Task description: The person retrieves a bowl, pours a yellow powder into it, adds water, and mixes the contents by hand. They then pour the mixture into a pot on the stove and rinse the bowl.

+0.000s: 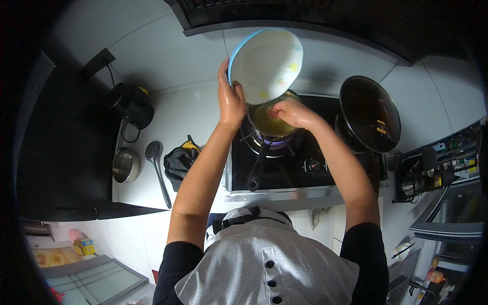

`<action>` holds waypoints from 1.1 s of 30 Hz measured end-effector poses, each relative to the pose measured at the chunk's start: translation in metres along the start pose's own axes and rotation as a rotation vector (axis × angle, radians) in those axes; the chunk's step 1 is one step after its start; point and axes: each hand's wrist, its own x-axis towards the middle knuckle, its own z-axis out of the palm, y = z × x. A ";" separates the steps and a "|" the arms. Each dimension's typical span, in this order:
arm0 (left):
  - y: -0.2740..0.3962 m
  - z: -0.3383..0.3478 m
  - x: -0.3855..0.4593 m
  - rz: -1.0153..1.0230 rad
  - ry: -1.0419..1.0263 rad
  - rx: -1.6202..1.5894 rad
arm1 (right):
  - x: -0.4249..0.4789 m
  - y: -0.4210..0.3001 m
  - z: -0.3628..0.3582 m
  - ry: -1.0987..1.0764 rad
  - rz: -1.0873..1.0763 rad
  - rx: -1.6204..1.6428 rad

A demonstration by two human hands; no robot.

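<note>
My left hand (231,97) grips the near left rim of a white bowl with a blue outside and a flower pattern (267,63). The bowl is tilted above the far side of a saucepan (280,129), its inside showing. Over the pan's opening is my right hand (291,113), with fingers bent down at the yellowish liquid; whether they hold something is hidden. A blue flame burns under the saucepan on the gas hob (282,171), and the pan's dark handle (258,169) points toward me.
A wok with a dark glass lid (370,114) stands on the right burner. On the counter at left are a slotted skimmer (154,152), a metal strainer or bowl (126,164), a black and yellow cloth item (181,164) and a black appliance (133,105). A range hood edge (297,28) hangs beyond.
</note>
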 end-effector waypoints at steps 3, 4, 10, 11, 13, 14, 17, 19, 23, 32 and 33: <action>-0.011 0.000 0.000 -0.016 0.017 -0.010 | -0.003 0.004 0.009 0.143 -0.104 -0.123; -0.013 -0.001 -0.001 -0.007 0.020 0.005 | -0.004 -0.004 0.008 0.159 -0.126 -0.139; -0.010 -0.003 -0.003 0.001 0.040 0.052 | -0.003 0.006 0.018 0.044 -0.100 -0.262; -0.010 -0.003 -0.003 -0.015 0.036 0.040 | -0.004 0.009 0.016 0.050 -0.175 -0.273; -0.010 -0.004 -0.003 -0.028 0.028 0.033 | -0.008 0.004 0.007 0.062 -0.325 -0.293; -0.009 -0.005 -0.004 -0.026 0.026 0.038 | -0.005 0.001 0.000 0.034 -0.277 -0.319; -0.010 -0.010 -0.008 -0.043 0.014 0.016 | 0.003 -0.034 -0.024 0.051 -0.039 0.190; -0.004 -0.008 -0.010 -0.046 0.003 -0.005 | 0.019 -0.038 -0.033 0.278 -0.122 0.379; 0.014 0.004 -0.013 -0.064 -0.035 -0.078 | 0.065 -0.013 -0.027 0.818 -0.431 0.646; 0.007 -0.008 -0.010 -0.129 -0.036 -0.114 | 0.040 -0.058 -0.035 -0.166 -0.170 0.512; 0.008 -0.006 -0.009 -0.121 -0.034 -0.119 | 0.040 -0.059 -0.038 -0.032 -0.218 0.598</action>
